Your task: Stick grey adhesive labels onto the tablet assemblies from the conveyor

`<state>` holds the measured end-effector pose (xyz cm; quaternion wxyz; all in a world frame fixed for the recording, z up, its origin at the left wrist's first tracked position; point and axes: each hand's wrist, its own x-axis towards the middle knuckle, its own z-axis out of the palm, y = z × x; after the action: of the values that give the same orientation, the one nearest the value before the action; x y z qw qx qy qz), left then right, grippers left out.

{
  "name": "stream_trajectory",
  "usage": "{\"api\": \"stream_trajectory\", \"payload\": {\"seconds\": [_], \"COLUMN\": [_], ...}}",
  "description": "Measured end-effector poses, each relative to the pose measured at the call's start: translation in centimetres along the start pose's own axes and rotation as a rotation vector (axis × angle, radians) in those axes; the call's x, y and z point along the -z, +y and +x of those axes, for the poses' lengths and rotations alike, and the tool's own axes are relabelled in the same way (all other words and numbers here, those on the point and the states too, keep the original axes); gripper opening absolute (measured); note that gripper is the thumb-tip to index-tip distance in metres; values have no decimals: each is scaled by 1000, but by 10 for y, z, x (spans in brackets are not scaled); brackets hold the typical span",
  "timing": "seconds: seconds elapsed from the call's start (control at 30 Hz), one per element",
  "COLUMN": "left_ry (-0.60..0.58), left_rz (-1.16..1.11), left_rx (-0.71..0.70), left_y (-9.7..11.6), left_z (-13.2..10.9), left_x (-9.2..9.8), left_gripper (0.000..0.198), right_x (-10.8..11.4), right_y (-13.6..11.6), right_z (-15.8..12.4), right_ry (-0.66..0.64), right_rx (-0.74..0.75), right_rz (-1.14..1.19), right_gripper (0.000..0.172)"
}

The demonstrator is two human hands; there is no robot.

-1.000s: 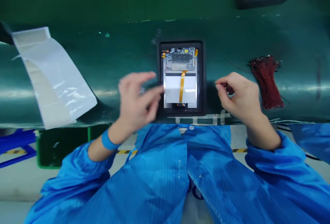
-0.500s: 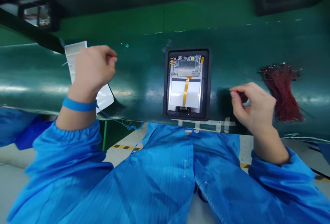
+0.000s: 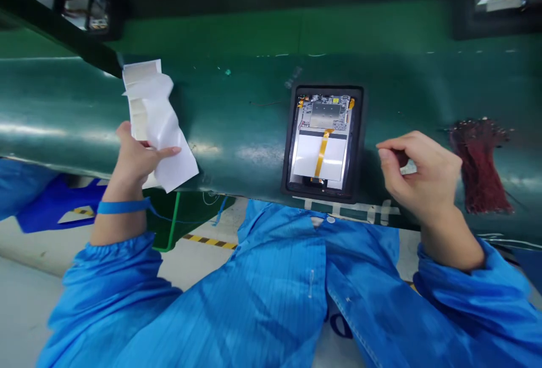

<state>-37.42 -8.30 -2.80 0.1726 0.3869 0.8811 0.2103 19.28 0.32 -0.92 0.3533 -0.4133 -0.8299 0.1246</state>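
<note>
Past blue sleeves and a pale floor (image 3: 199,255) with striped tape, a glossy dark green tabletop (image 3: 245,119) runs left to right. At its near edge the left hand (image 3: 133,159) has its fingers closed on a crumpled white film sheet (image 3: 158,125), whose long axis slants from near right to far left. The right hand (image 3: 423,173) is half curled; I cannot tell whether it pinches anything. Between the hands lies an opened tablet (image 3: 324,139) in a black tray (image 3: 359,148), lengthwise away, with a red wire bundle (image 3: 480,167) on its right.

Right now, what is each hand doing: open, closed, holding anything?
Left hand: closed on the crumpled white sheet.
Right hand: fingers half-curled toward the thumb; cannot tell whether it grips anything.
</note>
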Motion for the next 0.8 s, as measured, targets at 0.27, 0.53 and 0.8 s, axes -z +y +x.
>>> {"api": "stream_trajectory", "payload": {"seconds": [0.27,0.53,0.8], "left_ry": [68,-149,-617], "left_rz": [-312,-184,-1011], "left_rx": [-227,-540,-272], "left_y": [22,25,63], "left_z": [-92,-195,-180], "left_x": [-18,-47,-13], "left_gripper": [140,144,71], "right_x": [-63,-130,-119], "right_y": [-88,-156,-145], "right_z": [66,93,54], "right_ry": [-372,-475,-663], "right_rx": [-48,-210,-205], "right_rz": [609,1063,1116], "right_gripper": [32,44,24]}}
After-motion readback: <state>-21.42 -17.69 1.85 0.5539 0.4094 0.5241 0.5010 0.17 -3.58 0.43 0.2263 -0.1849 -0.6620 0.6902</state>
